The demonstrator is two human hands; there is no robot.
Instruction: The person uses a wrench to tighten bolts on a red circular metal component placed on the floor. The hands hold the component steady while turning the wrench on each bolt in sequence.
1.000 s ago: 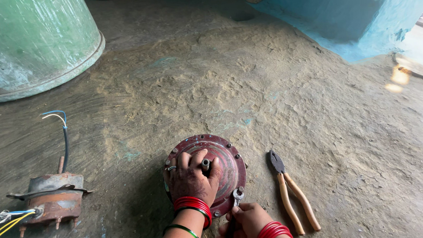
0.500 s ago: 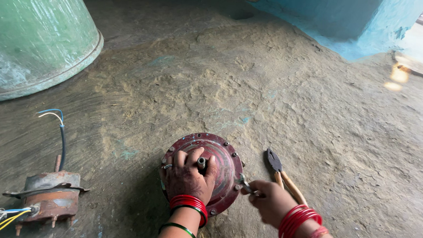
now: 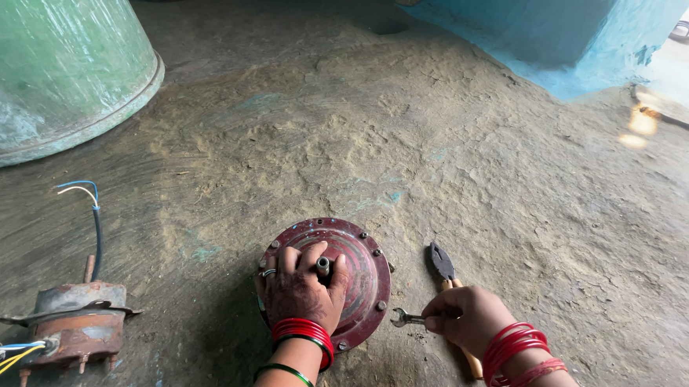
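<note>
Round dark-red metal motor cover, domed, worn paint, ring of small bolts around its rim, short grey shaft stub sticking up at its centre; it sits flat on the sandy dirt floor. Left hand lies palm-down on top of the cover, fingers spread and curled over the near-left part, thumb beside the shaft stub, pressing on it rather than gripping; ring on one finger, red bangles at the wrist. Right hand is just right of the cover, low to the floor, fingers closed around the handle of a small steel open-end spanner, whose jaw end points at the cover's lower right rim, just beside a bolt; contact unclear. Pliers with orange handles lie on the floor right of the cover, partly under the right hand. Well left of the cover: rusty grey motor core with yellow, blue and black wires. Far upper left of the cover: big pale-green metal drum. Far upper right: blue painted wall. No packages, labels or signs readable.
</note>
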